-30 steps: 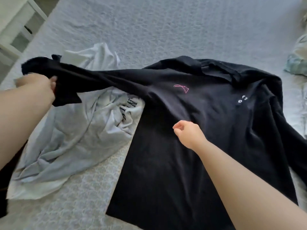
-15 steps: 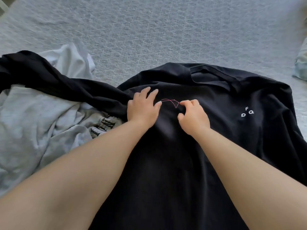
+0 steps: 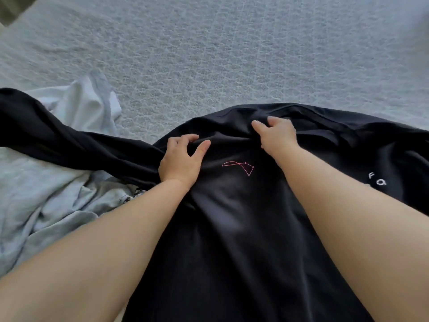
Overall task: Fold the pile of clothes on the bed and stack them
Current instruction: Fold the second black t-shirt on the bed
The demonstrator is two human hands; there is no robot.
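A black long-sleeved shirt (image 3: 243,228) lies spread on the bed, with a small pink emblem and white letters on its chest. Its left sleeve (image 3: 58,140) trails out over a crumpled light grey garment (image 3: 46,201). My left hand (image 3: 183,159) is at the shirt's shoulder and pinches a ridge of black fabric between thumb and fingers. My right hand (image 3: 276,135) is by the collar, its fingers curled into a fold of the same shirt. Both forearms reach across the shirt's body.
The pale textured bedspread (image 3: 232,54) stretches beyond the shirt to the far edge. A dark gap beside the bed shows at the top left corner (image 3: 9,10). The grey garment's lighter part (image 3: 76,101) bunches up at the left.
My left hand let go of the sleeve, which dropped onto the grey garment. Both hands came onto the chest, then moved up past the pink emblem to the shoulder and collar.
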